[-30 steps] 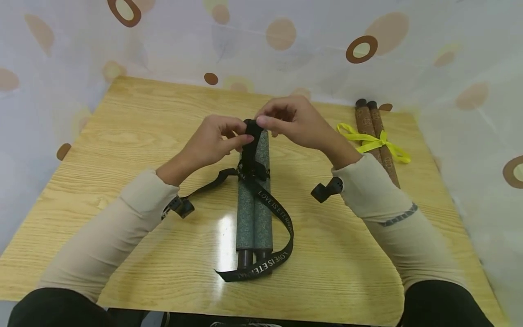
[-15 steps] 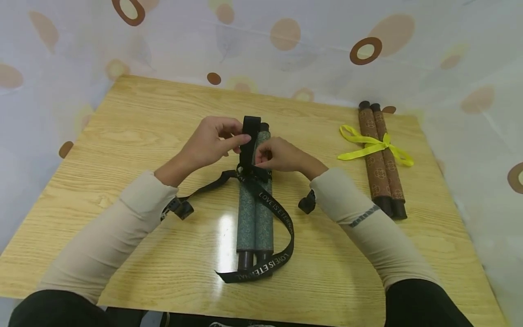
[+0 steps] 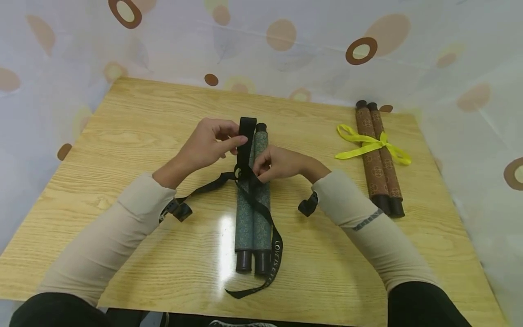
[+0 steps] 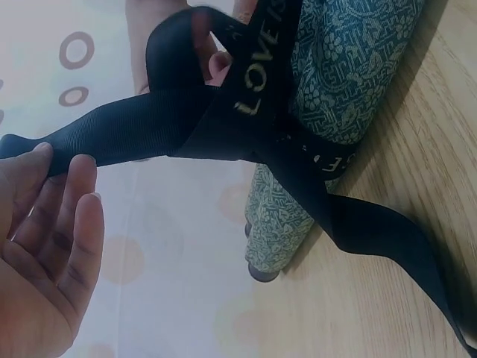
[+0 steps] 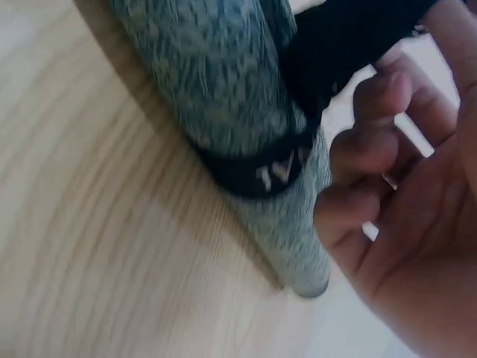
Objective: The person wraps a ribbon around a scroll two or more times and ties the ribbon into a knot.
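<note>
Two green patterned scrolls (image 3: 244,222) with dark end knobs lie side by side at the middle of the table. Round them passes a black ribbon (image 4: 201,123) with pale lettering, crossed near their upper part. My left hand (image 3: 212,141) pinches a raised loop of this ribbon between thumb and fingers. Just right of the crossing, my right hand (image 3: 282,163) pinches another stretch of the ribbon, its other fingers curled in the right wrist view. One ribbon tail runs left towards the left sleeve; the other curves down past the scrolls' near ends.
A pair of brown patterned scrolls (image 3: 376,168), tied with a yellow ribbon bow (image 3: 382,143), lies at the right of the wooden table (image 3: 163,263). A pale curtain (image 3: 245,41) with round brown shapes hangs behind the far edge.
My right hand has come down from the loop's top to the crossing and taken hold of the ribbon there. The lower tail has shifted with it. My left hand keeps the loop, now standing upright.
</note>
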A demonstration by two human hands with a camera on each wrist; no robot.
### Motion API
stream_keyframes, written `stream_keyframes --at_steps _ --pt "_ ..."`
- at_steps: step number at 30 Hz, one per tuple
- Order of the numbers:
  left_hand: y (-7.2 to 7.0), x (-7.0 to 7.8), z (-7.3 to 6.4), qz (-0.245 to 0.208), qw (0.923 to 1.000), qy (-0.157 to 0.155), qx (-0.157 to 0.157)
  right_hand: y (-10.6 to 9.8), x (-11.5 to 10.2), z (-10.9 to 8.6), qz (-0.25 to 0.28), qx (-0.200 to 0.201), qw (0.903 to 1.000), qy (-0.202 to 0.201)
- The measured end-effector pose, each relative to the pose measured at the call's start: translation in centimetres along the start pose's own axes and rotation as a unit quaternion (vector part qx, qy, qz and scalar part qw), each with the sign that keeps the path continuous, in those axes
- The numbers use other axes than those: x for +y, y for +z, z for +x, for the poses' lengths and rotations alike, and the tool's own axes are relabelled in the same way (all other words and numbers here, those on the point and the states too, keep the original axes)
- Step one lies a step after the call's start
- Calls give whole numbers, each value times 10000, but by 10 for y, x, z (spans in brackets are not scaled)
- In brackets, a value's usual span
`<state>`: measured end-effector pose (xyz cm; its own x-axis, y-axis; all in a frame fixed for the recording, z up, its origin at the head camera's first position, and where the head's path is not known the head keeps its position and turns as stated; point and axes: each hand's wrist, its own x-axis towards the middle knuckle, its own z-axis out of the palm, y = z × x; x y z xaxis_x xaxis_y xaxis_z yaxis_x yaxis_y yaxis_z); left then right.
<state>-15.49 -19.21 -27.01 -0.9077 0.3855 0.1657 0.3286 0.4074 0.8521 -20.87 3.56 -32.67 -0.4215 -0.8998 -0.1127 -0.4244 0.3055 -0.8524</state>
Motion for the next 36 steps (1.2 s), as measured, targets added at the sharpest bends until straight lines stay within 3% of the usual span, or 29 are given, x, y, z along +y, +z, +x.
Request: stream_keyframes --at_steps 5,10,14,20,26,30,36 --pt "2 0 0 -12 9999 -87 -59 17 -16 8 -985 105 9948 254" --pt "3 -1 -1 7 9999 -108 -114 33 -33 10 -1914 191 9761 1013" --pt "4 -2 -2 20 9999 -78 -110 39 -40 10 -2308 211 9627 1395" --pt "3 -6 -4 -7 9999 -116 -107 42 -43 4 -2285 392 9649 1234" --pt "-8 -16 -12 -165 9991 -393 -30 26 -43 -22 -2049 1239 9658 997" --pt "-18 -19 -19 -318 9977 -598 66 10 -45 -39 -1837 1697 9610 1178" --pt "-27 -24 -28 -363 9964 -762 44 -7 -43 -58 -1781 1897 9542 1477"
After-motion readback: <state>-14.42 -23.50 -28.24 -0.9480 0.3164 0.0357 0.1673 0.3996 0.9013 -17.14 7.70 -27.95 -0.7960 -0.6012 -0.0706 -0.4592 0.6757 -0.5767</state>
